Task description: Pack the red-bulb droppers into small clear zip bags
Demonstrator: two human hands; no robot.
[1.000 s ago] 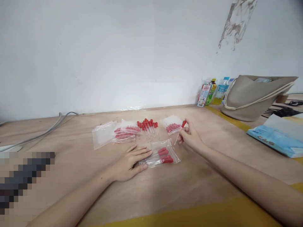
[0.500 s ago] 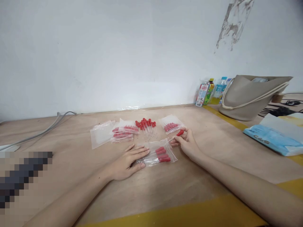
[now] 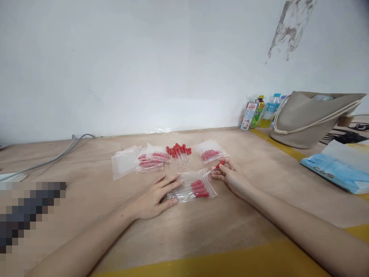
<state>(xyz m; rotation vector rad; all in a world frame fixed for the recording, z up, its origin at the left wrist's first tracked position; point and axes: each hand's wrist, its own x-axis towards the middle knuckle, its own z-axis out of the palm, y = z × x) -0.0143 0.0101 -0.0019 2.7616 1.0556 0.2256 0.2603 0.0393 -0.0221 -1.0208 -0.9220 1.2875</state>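
Observation:
A clear zip bag (image 3: 187, 196) lies flat at the middle of the table, with several red-bulbed droppers (image 3: 199, 189) side by side inside it. My left hand (image 3: 158, 194) rests on the bag's left part, fingers spread. Between the fingertips of my right hand (image 3: 230, 176) is a single dropper (image 3: 220, 164), held by its red bulb. Its thin clear stem points left at the bag's upper right corner; whether the tip is inside the mouth, I cannot tell. Behind the bag lies a pile of loose droppers (image 3: 178, 151).
Filled bags (image 3: 151, 163) overlap flat empty-looking bags (image 3: 125, 161) on the left. Another filled bag (image 3: 211, 150) lies behind my right hand. Bottles (image 3: 269, 113), a drink carton (image 3: 249, 115), a grey tote (image 3: 308, 123) and a blue tissue pack (image 3: 331, 173) stand right. A cable (image 3: 60, 154) runs left.
The view has turned slightly left. My right hand has brought the dropper a little lower and closer to the bag. The bulbs inside the bag lie closer together. My left hand stays put.

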